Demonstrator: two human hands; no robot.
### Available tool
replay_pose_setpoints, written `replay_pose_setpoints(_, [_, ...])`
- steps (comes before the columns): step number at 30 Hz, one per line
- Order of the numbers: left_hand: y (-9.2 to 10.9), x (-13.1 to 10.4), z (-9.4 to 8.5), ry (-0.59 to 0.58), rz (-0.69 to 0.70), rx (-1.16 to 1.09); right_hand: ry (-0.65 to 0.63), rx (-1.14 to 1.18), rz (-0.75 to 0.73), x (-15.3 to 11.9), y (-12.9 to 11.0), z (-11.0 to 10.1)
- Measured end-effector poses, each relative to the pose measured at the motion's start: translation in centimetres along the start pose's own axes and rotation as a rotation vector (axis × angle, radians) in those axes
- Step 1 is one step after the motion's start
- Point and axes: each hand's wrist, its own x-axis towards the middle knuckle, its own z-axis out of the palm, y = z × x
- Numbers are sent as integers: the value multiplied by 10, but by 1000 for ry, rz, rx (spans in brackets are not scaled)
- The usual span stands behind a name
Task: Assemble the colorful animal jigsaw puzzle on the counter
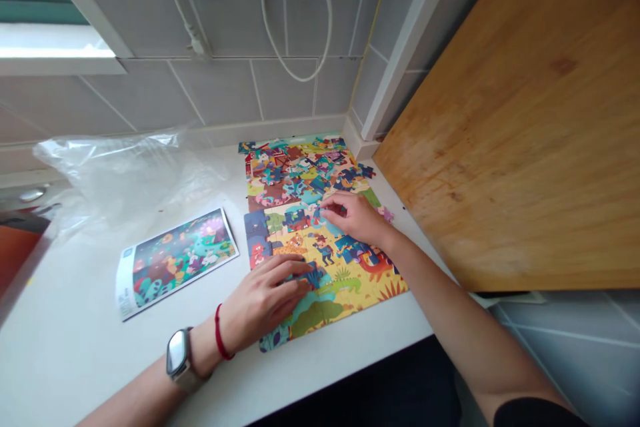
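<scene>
A colourful jigsaw puzzle (345, 283) with a yellow, animal-covered front part lies on the white counter. My left hand (273, 290) rests over its left side, fingers stretched forward, fingertips by a dark blue puzzle piece (313, 275). Above the middle of the puzzle, my right hand (357, 217) pinches with thumb and index finger at what looks like a small puzzle piece, mostly hidden by the fingertips. Loose puzzle pieces (295, 177) are heaped on the puzzle board's far part. A few blue puzzle pieces (353, 248) lie under the right wrist.
A picture leaflet (180, 260) lies left of the puzzle. Behind it is a crumpled clear plastic bag (125, 173). A wooden panel (520, 120) stands close on the right. White cables (295, 73) hang against the tiled wall (225, 90) at the back.
</scene>
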Motion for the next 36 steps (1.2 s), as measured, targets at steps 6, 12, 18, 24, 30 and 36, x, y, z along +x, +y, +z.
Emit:
replay_pose_setpoints(6, [-1,0,0,28,-60,32,-114,-263,-237,-2,-16,22])
replay_pose_setpoints(12, [-2,3,-2,27,-79,96,-146,-326,-258,0,-7,27])
replay_pose_setpoints(18, [2,5,-3,19,-49,79,-122,-312,-264,5,-8,33])
replay_pose_setpoints(24, [3,6,-5,17,-33,50,-114,-269,-257,5,-12,33])
replay_pose_setpoints(30, [-1,7,-10,15,-57,42,-132,-242,-271,3,-10,32])
replay_pose_setpoints(36, [2,7,-4,11,-47,52,-106,-213,-273,0,-11,31])
